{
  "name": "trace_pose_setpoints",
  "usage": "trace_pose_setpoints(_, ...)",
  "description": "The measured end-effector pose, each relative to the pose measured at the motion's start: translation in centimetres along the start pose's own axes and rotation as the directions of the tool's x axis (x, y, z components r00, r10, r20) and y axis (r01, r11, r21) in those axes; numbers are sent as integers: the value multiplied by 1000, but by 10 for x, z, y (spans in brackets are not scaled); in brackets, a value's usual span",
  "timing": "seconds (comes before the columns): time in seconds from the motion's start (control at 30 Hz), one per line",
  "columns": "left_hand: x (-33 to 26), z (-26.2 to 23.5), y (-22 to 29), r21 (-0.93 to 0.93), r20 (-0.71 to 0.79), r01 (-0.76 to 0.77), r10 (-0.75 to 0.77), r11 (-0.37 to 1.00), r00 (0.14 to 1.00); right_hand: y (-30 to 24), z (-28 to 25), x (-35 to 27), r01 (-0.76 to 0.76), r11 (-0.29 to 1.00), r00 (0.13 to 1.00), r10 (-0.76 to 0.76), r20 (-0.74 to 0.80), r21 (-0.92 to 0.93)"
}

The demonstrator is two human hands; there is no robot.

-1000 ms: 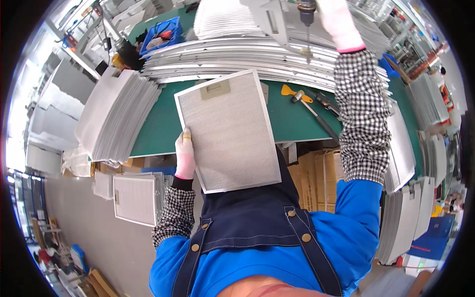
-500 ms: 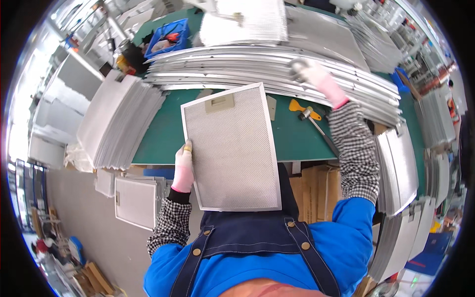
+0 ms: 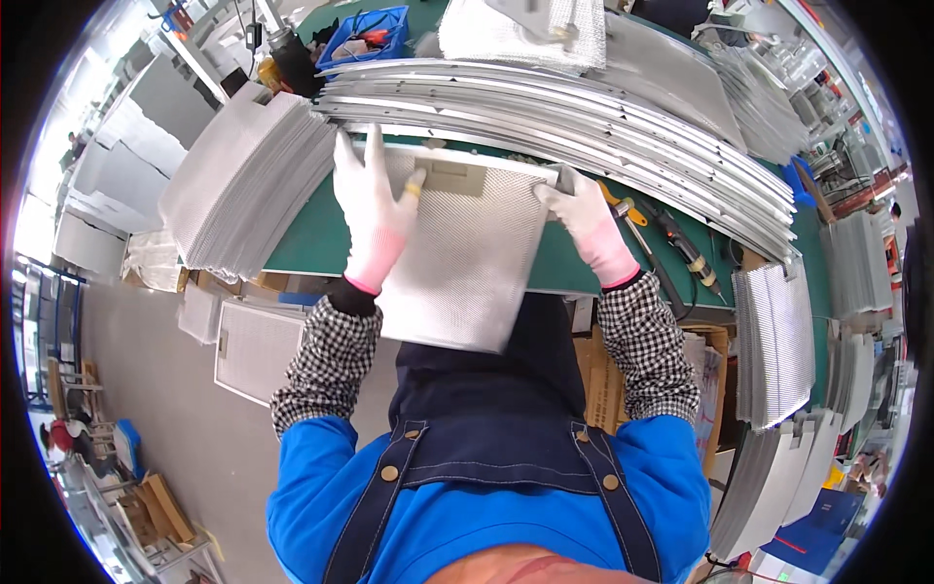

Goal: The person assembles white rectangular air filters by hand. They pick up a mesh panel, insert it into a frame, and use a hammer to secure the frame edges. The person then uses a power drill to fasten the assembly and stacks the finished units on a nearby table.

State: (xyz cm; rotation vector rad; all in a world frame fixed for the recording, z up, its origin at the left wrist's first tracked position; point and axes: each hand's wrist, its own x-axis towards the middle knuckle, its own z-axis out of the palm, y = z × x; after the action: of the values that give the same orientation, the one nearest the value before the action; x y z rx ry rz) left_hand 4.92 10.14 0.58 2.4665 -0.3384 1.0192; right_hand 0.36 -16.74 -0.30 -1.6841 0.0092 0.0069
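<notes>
The rectangular silver mesh filter panel with a metal frame (image 3: 465, 253) lies flat between my two hands, its far edge over the green bench (image 3: 311, 238) and its near edge hanging past the bench rim toward my dark blue apron (image 3: 486, 428). My left hand (image 3: 375, 209), in a white glove with a pink cuff, lies spread on the panel's left side with the fingers reaching to its far corner and the thumb pressed onto the mesh. My right hand (image 3: 584, 219), gloved the same way, grips the panel's far right corner, fingers curled over the frame. Both hands grasp the panel.

Just beyond my fingertips runs a long, curved row of stacked silver metal frames (image 3: 584, 127), lying across the bench from left to right. To the right of my right hand, on the bench, are a yellow-handled tool (image 3: 623, 206) and a dark-handled tool (image 3: 686, 253), close to each other. Left of my left hand sits a tall leaning stack of grey mesh panels (image 3: 243, 180). Farther off, beyond the frames, stands a blue plastic bin (image 3: 365, 34). Below my left forearm, down on the floor, another framed mesh panel (image 3: 258, 346) leans beside the bench. To the far right of my right arm more stacks of silver panels (image 3: 773, 341) stand on edge.
</notes>
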Motion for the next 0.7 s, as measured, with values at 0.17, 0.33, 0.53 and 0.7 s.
trace_pose_setpoints(0.17,31,-14,34,-447,205,-399,525,801,826,-33,20,-14,114,990,983,-100,157,-82)
trace_pose_setpoints(0.33,33,-6,49,-685,570,106,439,721,694,-20,23,-18,-2,1000,990,2,140,-6)
trace_pose_setpoints(0.53,27,-7,41,-726,619,272,427,632,659,1,43,-38,93,984,996,-91,18,-151)
trace_pose_setpoints(0.7,32,-9,39,-728,664,357,471,585,581,-4,43,-43,135,963,991,-128,42,-233)
